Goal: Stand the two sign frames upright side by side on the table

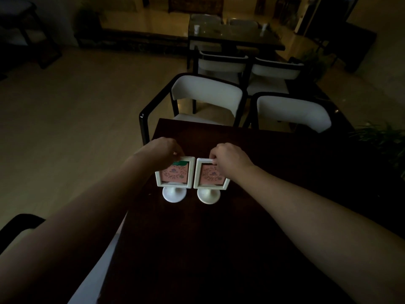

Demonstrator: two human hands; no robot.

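Left hand: fingers are pinching the top edge of the left sign frame, near its top-left corner. Right hand: fingers are curling over and gripping the top rail of the right sign frame. Both grips are closed on the frames, not let go.

Frames: each is a white rectangular holder w/ a pink printed card inside, sitting on a short stem and round white foot. Left foot and right foot both look to be resting flat on the dark bench, near its left edge. The two are standing approx upright, faces toward the camera, inner edges just beside each other w/ a thin gap between; can't tell if they're touching at the bottom. The right one is leaning slightly off square vs the left, or it may be lens warp.

Progress, as a judgement: placement is basically done, both standing and paired. What's left is probably a small squaring-up and then letting go w/o tipping them; narrow feet mean a careless release could rock them.

Beyond the bench: white-backed chairs w/ dark arms, another table further back, room v. dim.
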